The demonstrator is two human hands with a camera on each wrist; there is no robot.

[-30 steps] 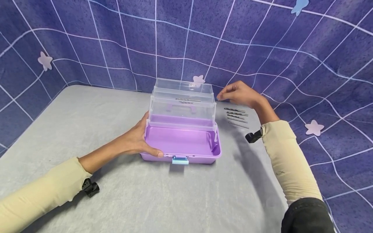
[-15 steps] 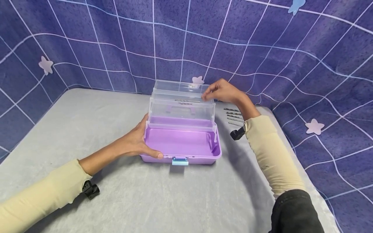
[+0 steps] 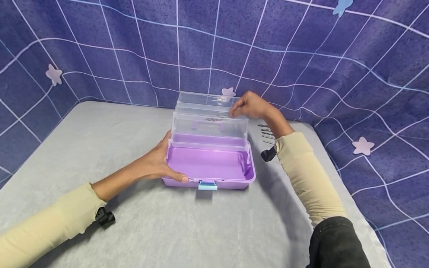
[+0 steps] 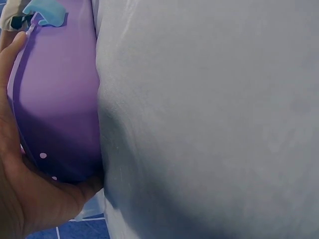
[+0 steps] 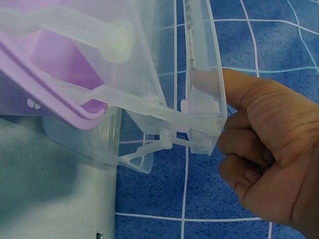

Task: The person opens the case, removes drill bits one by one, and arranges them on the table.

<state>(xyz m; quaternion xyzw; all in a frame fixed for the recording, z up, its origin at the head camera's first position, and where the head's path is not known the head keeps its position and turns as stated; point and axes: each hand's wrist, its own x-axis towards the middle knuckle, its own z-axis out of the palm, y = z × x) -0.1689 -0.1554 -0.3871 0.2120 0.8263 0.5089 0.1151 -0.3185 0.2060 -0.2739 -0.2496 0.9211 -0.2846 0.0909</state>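
Observation:
A purple tool box [image 3: 207, 162] with clear stepped trays [image 3: 209, 128] stands unfolded on the table. My left hand [image 3: 161, 158] grips its left side, thumb over the front rim beside the light blue latch [image 3: 207, 185]; in the left wrist view the fingers lie under its purple wall [image 4: 60, 84]. My right hand [image 3: 251, 106] reaches into the right end of an upper tray, its fingertips at the shank end of a drill bit [image 3: 223, 116]. In the right wrist view the index finger passes behind the clear tray wall, close to the drill bit [image 5: 190, 40], and the other fingers are curled.
Several drill bits [image 3: 266, 134] lie in a row on the grey tabletop [image 3: 214, 230] right of the box, partly covered by the right forearm. Behind the table hangs a blue curtain [image 3: 151, 44] with white grid lines and stars. Clear hinge arms [image 5: 149, 107] join the trays.
My right hand has moved left from above the drill bits on the table into the upper tray, down to the drill bit's end. The left hand keeps its hold on the box.

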